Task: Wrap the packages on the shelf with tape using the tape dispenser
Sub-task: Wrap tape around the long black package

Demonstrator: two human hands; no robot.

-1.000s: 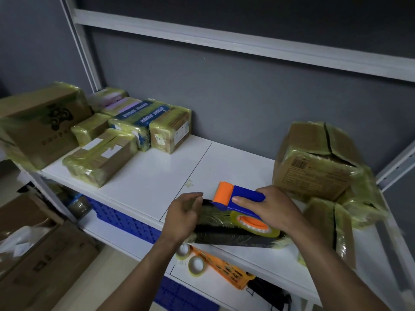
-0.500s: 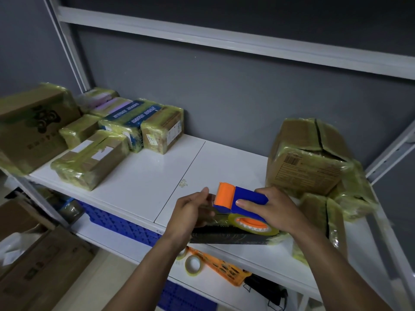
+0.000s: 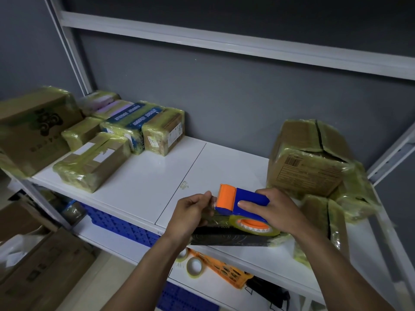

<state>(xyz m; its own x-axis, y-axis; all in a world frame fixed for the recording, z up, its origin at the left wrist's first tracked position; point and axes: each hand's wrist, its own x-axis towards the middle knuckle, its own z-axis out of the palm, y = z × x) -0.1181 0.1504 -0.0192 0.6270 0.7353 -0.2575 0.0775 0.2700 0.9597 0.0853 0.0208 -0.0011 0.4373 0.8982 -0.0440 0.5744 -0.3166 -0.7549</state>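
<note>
Boxes fill the left end of the white shelf (image 3: 146, 176): a big cardboard box (image 3: 33, 129) at the edge, then a long taped package (image 3: 92, 162) lying near the front. Behind that are a small wrapped package (image 3: 80, 132), two blue-labelled packages (image 3: 128, 124) and a brown package (image 3: 164, 131) with a sticker on its end, all under yellowish film. Below them, on the lower level, I can see a blue crate (image 3: 121, 223), and cardboard boxes (image 3: 33, 265) stand on the floor further left. Moving to the middle, my left hand (image 3: 190, 214) is at the front edge with its fingers curled and the tips drawn together right at the orange head of the tape dispenser (image 3: 240, 203). I cannot tell whether they are pinching the tape end. The blue dispenser sits on top of a flat black package (image 3: 229, 236), which lies along the shelf's front edge, and its tape roll (image 3: 253, 225) with an orange core rests against the package's top. My right hand (image 3: 278, 212) grips the dispenser's blue body from the right, fingers wrapped over it. Under this spot, two loose tape rolls (image 3: 195, 267) lie beside an orange basket (image 3: 224, 268) on the lower level. To the right stands a large box (image 3: 307, 162) with a barcode label, and more wrapped packages (image 3: 323, 221) lean just beside it, near my right wrist.
</note>
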